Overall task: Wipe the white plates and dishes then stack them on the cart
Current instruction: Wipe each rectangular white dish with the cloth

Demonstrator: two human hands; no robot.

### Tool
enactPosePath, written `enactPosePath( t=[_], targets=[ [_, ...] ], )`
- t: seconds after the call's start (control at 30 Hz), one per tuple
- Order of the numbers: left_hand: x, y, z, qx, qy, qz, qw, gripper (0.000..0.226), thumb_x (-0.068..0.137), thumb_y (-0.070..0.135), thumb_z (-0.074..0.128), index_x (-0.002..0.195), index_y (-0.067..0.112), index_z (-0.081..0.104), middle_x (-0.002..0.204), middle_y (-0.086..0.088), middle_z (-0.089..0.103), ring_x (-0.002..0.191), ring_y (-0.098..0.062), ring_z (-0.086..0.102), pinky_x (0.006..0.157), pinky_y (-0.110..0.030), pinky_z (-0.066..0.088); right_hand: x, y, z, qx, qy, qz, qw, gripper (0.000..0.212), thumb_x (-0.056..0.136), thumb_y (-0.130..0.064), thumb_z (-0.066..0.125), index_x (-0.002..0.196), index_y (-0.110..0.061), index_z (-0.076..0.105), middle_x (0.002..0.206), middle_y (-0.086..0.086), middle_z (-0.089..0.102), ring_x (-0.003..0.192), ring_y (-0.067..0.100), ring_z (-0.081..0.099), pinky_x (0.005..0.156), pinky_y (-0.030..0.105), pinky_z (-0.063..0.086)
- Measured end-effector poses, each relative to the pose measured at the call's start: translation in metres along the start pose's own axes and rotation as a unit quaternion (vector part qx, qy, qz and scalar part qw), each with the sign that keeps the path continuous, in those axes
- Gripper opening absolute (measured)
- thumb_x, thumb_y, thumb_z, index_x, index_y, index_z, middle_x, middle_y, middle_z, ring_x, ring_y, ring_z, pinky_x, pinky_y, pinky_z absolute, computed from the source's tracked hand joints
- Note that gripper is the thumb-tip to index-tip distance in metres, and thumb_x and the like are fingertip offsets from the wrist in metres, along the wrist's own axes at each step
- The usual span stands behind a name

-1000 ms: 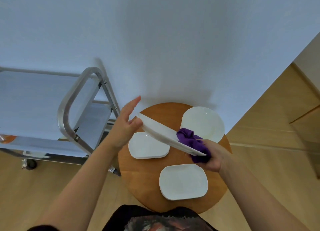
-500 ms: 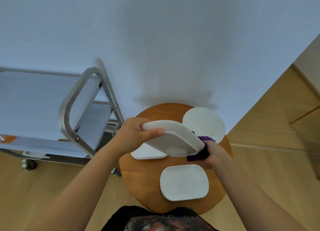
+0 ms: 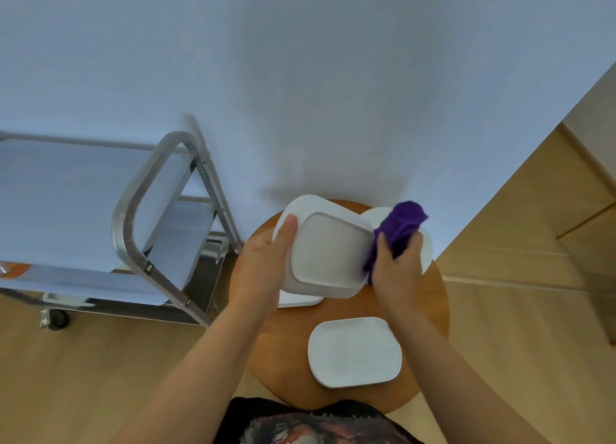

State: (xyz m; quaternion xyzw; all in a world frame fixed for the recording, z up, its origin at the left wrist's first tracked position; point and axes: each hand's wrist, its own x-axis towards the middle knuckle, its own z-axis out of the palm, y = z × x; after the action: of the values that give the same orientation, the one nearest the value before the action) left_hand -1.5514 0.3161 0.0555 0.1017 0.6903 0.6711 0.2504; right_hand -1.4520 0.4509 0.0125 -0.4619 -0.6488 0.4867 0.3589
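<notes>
A white dish (image 3: 328,248) is held up over the round table (image 3: 286,347), tilted, its underside turned to the camera. It is gripped at its left edge by the left hand (image 3: 263,267), thumb laid flat on the rim, the other fingers hidden behind. A purple cloth (image 3: 398,230) is bunched in the right hand (image 3: 395,270), fingers curled round it, and is pressed against the dish's right edge. A second dish (image 3: 355,352) lies flat on the near part of the table. A third (image 3: 300,298) is mostly hidden under the held one; a round plate (image 3: 426,253) is seen partly behind the cloth and right hand. The steel cart (image 3: 146,230) stands just left of the table, by the wall (image 3: 300,77).
</notes>
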Motion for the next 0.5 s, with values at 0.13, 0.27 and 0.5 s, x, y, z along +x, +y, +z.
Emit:
enactPosePath(
  t=[0.13,0.27,0.5],
  targets=[
    [-0.012,-0.01,0.023,0.012,0.024,0.039,0.999,0.034,0.078,0.059,0.052,0.065,0.028,0.06,0.07,-0.002,0.066,0.066,-0.015,0.061,0.059,-0.025,0.049,-0.015,-0.011,0.024,-0.028,-0.015,-0.008,0.999,0.011,0.097,-0.024,0.049,0.1,-0.027,0.039,0.08,-0.017,0.05,0.072,0.003,0.052,0.07,0.029,0.044],
    [-0.007,-0.013,0.027,0.014,0.081,0.046,0.996,0.034,0.09,0.044,0.053,0.058,0.033,0.052,0.058,0.007,0.055,0.063,-0.013,0.053,0.059,-0.029,0.046,-0.038,-0.025,0.039,-0.009,-0.07,-0.042,0.997,0.024,0.094,-0.032,0.053,0.115,-0.027,0.041,0.099,-0.008,0.059,0.091,0.012,0.06,0.077,0.022,0.052],
    [0.008,-0.01,0.017,-0.064,0.075,-0.021,0.995,0.032,0.096,0.031,0.05,0.067,0.023,0.06,0.051,0.01,0.058,0.057,-0.011,0.057,0.049,-0.019,0.047,-0.066,-0.029,0.039,0.045,-0.228,-0.173,0.957,0.047,0.086,-0.023,0.057,0.118,-0.052,0.038,0.117,-0.024,0.053,0.112,0.006,0.054,0.092,0.019,0.048]
  ],
)
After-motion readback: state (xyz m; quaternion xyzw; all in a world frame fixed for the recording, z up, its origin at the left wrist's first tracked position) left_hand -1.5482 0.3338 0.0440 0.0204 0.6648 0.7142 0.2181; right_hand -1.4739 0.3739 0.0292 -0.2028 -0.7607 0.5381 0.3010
